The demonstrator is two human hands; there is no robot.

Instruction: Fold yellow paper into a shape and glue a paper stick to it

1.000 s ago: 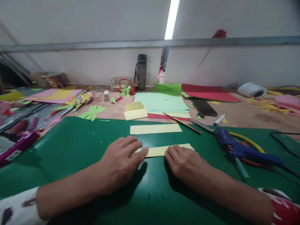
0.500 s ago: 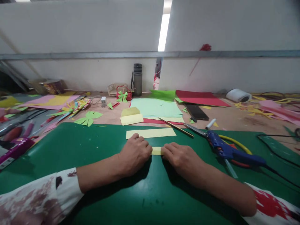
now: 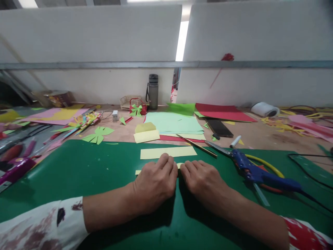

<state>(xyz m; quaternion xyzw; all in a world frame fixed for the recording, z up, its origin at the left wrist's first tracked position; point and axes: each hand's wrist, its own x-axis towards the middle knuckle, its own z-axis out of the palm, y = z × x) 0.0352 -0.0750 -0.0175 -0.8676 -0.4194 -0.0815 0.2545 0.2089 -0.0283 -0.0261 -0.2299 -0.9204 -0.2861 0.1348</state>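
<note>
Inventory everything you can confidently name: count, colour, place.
mat: one, green, foreground
nearer paper strip: at least one, pale yellow, central
farther paper strip: one, pale yellow, beyond it
glue gun: one, blue, mat's right
scissors: one pair, orange-yellow handles, partly hidden by glue gun
phone: one, black, beyond scissors
paper stack: several sheets, pale green, centre
bottle: one, grey, back centre
basket: one, red, left of bottle
charger: one, white, left of basket
roll: one, white, far right
handheld tool: one, purple, far left
cut paper pieces: many, mixed colours, both sides
left hand: one, on nearer paper strip
right hand: one, on nearer paper strip
</note>
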